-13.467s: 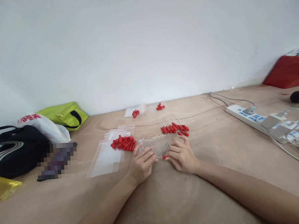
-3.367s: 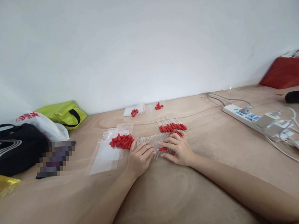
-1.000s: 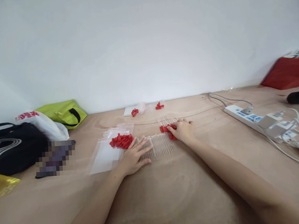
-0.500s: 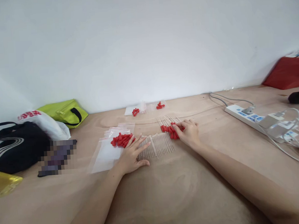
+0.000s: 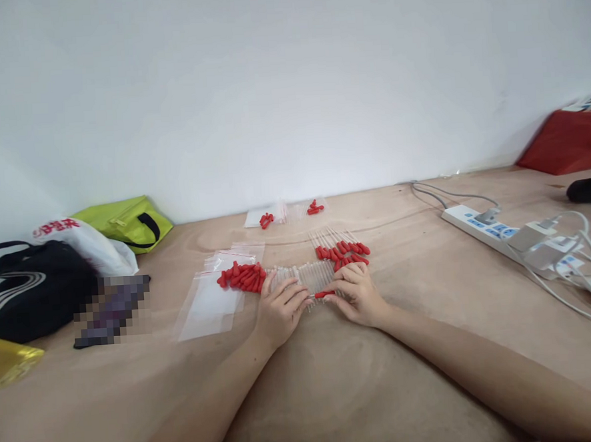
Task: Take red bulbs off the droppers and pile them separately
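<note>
My right hand (image 5: 359, 296) is closed, with a red rubber dropper bulb (image 5: 324, 294) pinched in its fingertips. My left hand (image 5: 282, 310) faces it, its fingertips closed on a thin glass dropper tube, mostly hidden, whose end meets the bulb. Behind both hands lies a row of clear glass tubes (image 5: 315, 274). Droppers with red bulbs (image 5: 350, 247) are gathered just beyond my right hand, their glass stems pointing to the wall. Left of my left hand, a heap of loose red bulbs (image 5: 241, 276) rests on clear zip bags (image 5: 208, 313).
Two small bags with red bulbs (image 5: 266, 220) lie near the wall. A white power strip (image 5: 486, 232) with chargers and cables is on the right, before a red bag (image 5: 568, 141). On the left are a lime-green bag (image 5: 125, 221), a white plastic bag (image 5: 89, 243) and a black bag (image 5: 34, 290).
My right hand has come left and nearer from the assembled droppers. My left hand has moved right and closed from a spread pose. Tube and bulb are now end to end between them.
</note>
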A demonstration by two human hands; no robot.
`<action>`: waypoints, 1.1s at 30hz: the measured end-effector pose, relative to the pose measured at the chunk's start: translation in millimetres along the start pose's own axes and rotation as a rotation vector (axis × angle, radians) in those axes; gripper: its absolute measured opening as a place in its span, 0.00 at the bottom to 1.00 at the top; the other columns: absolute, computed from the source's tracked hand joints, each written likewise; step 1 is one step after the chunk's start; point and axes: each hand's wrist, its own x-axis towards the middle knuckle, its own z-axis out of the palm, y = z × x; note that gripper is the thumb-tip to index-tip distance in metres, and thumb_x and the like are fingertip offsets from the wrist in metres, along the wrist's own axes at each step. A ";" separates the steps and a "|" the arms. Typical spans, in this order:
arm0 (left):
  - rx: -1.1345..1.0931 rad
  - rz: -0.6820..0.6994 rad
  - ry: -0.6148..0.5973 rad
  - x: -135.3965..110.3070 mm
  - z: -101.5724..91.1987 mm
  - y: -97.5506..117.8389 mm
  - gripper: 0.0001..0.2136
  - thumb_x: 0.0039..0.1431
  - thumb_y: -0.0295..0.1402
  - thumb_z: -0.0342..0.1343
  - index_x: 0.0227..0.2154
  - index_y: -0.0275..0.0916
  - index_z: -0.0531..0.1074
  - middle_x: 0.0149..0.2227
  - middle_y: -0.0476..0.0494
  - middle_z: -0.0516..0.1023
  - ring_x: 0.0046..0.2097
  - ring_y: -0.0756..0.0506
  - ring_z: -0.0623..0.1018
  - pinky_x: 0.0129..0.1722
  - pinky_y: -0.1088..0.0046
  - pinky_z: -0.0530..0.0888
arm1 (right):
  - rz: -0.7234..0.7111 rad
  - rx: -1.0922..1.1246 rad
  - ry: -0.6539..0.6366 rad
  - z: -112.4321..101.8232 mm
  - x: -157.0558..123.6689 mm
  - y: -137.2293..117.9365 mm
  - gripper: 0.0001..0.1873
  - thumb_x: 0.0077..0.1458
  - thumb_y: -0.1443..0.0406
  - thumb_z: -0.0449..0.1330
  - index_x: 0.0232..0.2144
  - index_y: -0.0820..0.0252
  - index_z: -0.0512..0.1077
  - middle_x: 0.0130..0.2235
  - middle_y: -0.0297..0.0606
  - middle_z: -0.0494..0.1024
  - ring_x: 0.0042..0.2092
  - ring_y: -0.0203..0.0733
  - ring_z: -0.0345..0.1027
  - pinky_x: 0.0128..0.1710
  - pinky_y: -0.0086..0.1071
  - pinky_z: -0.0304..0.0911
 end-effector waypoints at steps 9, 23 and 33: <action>-0.008 0.009 -0.009 1.1 -3.1 3.6 0.05 0.56 0.29 0.51 0.29 0.42 0.72 0.30 0.53 0.78 0.39 0.48 0.76 0.55 0.56 0.55 | -0.100 -0.150 -0.029 1.7 -1.5 -3.2 0.09 0.54 0.60 0.54 0.30 0.50 0.75 0.25 0.32 0.72 0.34 0.36 0.59 0.46 0.40 0.42; -0.071 -0.005 -0.043 -2.0 -4.1 4.4 0.07 0.57 0.29 0.49 0.27 0.42 0.72 0.30 0.53 0.78 0.39 0.48 0.76 0.52 0.59 0.57 | -0.116 -0.092 -0.064 -5.3 -4.2 -5.0 0.11 0.55 0.61 0.52 0.27 0.53 0.74 0.24 0.31 0.72 0.34 0.36 0.59 0.48 0.43 0.40; -0.010 -0.090 0.032 -7.7 -9.2 -4.3 0.06 0.57 0.30 0.49 0.29 0.41 0.72 0.31 0.49 0.77 0.36 0.49 0.75 0.43 0.66 0.66 | 0.039 -0.067 -0.037 -13.6 -6.7 6.0 0.12 0.55 0.61 0.50 0.27 0.55 0.72 0.28 0.32 0.74 0.34 0.35 0.64 0.48 0.39 0.45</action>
